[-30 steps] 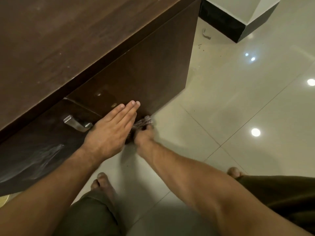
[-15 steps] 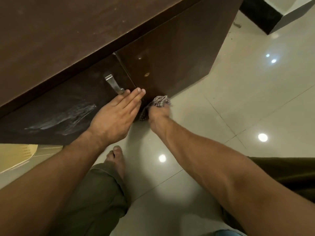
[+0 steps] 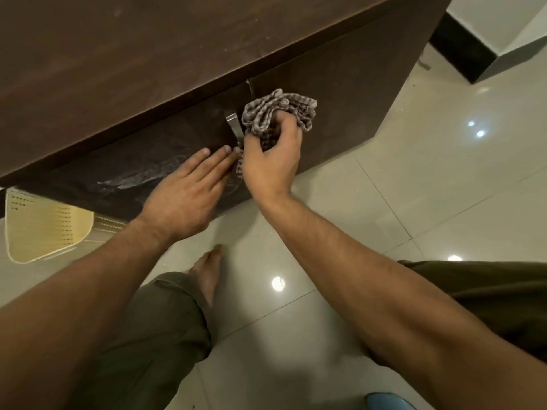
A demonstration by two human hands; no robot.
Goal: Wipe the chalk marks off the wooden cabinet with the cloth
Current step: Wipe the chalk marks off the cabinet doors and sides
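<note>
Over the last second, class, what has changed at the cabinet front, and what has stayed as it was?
The right hand, gripping the bunched cloth throughout, moved up from the bottom edge of the cabinet to beside its metal handle. The left hand stayed flat on the cabinet front, and the chalk smear left of it remains unwiped.

The wooden cabinet is dark brown. Its flat top fills the upper part of the view, and its door fronts drop away below the edge. The chalk marks are whitish, streaky smears low on the left door front. The cloth, checked grey and white, is crumpled into a wad against the door seam, at about 2 o'clock from the marks and apart from them.
</note>
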